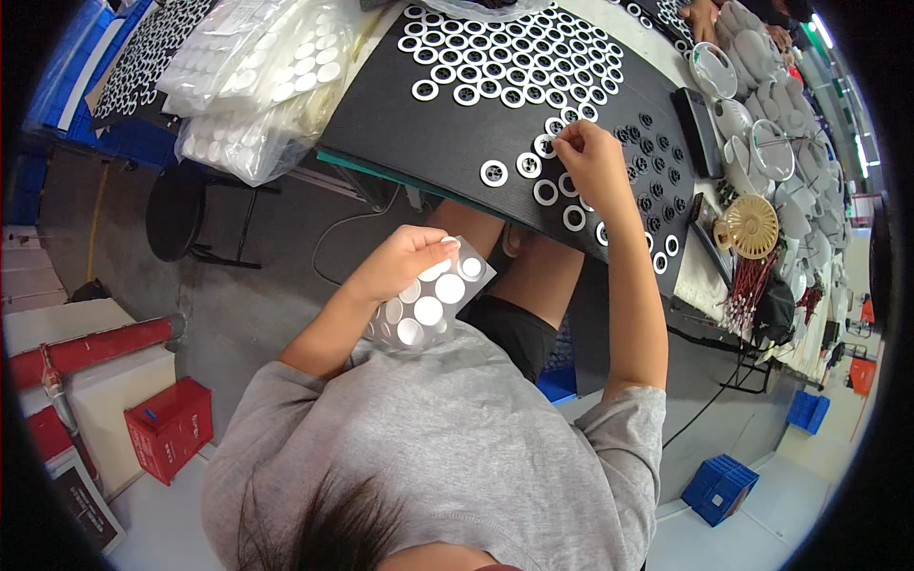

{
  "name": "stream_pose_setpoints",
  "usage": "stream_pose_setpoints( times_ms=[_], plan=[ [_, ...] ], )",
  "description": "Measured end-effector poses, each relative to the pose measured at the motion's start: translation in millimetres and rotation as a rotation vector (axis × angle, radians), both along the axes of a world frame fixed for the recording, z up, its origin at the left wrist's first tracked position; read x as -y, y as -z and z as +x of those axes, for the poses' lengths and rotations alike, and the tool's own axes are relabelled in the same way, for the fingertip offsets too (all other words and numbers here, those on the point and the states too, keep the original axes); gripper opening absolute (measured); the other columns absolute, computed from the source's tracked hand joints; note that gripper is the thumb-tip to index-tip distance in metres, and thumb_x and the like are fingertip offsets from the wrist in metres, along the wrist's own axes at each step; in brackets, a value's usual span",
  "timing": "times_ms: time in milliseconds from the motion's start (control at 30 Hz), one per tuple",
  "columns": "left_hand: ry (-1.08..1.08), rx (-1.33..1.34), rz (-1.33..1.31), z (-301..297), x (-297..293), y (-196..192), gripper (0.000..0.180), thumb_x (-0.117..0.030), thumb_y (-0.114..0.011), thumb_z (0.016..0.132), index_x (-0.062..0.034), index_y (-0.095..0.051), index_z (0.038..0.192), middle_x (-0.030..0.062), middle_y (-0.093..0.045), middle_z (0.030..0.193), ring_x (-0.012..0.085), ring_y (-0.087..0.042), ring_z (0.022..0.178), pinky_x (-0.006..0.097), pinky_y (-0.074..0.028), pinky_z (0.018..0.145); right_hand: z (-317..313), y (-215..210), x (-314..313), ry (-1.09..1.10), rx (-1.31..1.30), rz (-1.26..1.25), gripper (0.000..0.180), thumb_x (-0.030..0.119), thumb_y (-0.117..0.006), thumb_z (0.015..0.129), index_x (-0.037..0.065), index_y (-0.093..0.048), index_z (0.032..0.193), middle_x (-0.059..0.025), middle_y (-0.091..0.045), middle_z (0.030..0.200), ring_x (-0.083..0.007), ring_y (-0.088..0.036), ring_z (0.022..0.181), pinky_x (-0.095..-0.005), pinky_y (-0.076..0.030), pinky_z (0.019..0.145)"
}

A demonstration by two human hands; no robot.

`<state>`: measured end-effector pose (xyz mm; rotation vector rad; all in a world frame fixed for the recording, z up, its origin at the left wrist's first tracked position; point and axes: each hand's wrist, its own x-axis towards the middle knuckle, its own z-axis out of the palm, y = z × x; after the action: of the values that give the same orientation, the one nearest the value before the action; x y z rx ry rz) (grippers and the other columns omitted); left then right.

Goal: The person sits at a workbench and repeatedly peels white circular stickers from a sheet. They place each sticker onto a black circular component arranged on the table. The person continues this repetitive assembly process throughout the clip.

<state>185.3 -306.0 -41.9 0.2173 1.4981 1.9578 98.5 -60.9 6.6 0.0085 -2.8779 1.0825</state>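
My left hand (411, 263) is closed on a clear sheet of round white stickers (428, 311), held over my lap in front of the table edge. The sheet bends, and part of it lies against my shirt. Over the black mat (419, 143) my right hand (586, 157) has its fingers pinched together at a black disc with a white rim (546, 146). The fingertips hide whatever they may hold. Similar white-rimmed discs (494, 173) lie loosely around that hand. Several plain black round parts (657, 162) sit to its right.
Rows of white-rimmed discs (514, 57) cover the far part of the mat. At the left are plastic bags of white sticker sheets (257, 86). On the right stand a cream-coloured small fan (750, 226), red wires (747, 295) and many pale shells (790, 152). Another person's hand (703, 19) shows far right.
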Motion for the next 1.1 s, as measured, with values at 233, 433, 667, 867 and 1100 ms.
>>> stream_pose_setpoints(
  times_ms=[233,433,667,867,1100],
  plan=[
    [0.009,-0.012,-0.005,0.3,1.4,2.1,0.025,-0.019,-0.049,0.089,-0.0027,-0.058,0.073,-0.0028,-0.055,0.067,0.0026,-0.049,0.063,0.019,-0.038,0.055,3.6,-7.6,4.7,0.024,-0.001,0.071,0.016,0.012,-0.058,0.073,-0.002,-0.061,0.08,-0.0167,-0.063,0.072,-0.0281,-0.062,0.066,-0.034,-0.048,0.063],
    [0.01,-0.012,0.007,0.5,0.4,0.1,0.025,-0.019,-0.049,0.089,-0.0027,-0.057,0.073,-0.0029,-0.055,0.067,0.0026,-0.049,0.062,0.019,-0.038,0.055,5.0,-3.8,4.7,0.015,0.008,0.026,0.016,0.013,-0.057,0.073,-0.002,-0.061,0.078,-0.0171,-0.063,0.072,-0.029,-0.062,0.067,-0.0348,-0.048,0.063],
    [0.015,-0.015,0.003,0.5,1.6,5.7,0.024,-0.019,-0.049,0.089,-0.0028,-0.058,0.073,-0.0033,-0.055,0.067,0.0022,-0.049,0.061,0.018,-0.038,0.054,5.1,-3.4,9.1,0.041,0.005,0.114,0.017,0.015,-0.056,0.074,0.0,-0.062,0.078,-0.0173,-0.063,0.073,-0.0312,-0.062,0.069,-0.0374,-0.048,0.065],
    [0.021,0.006,-0.008,1.2,0.7,0.1,0.024,-0.018,-0.049,0.09,-0.0018,-0.057,0.074,-0.0048,-0.054,0.066,0.0006,-0.046,0.061,0.018,-0.037,0.053,4.7,-0.1,11.4,0.063,-0.034,0.225,0.015,0.015,-0.056,0.075,0.002,-0.059,0.08,-0.0175,-0.062,0.072,-0.0328,-0.061,0.07,-0.0402,-0.048,0.064],
    [0.026,0.007,0.002,0.8,0.5,1.2,0.023,-0.018,-0.05,0.089,-0.0021,-0.057,0.074,-0.0046,-0.054,0.066,0.0009,-0.047,0.061,0.018,-0.038,0.054,13.1,-12.2,17.8,0.116,-0.037,0.255,0.013,0.014,-0.056,0.077,0.003,-0.055,0.083,-0.0166,-0.061,0.071,-0.0322,-0.06,0.068,-0.0389,-0.047,0.063]
  ],
)
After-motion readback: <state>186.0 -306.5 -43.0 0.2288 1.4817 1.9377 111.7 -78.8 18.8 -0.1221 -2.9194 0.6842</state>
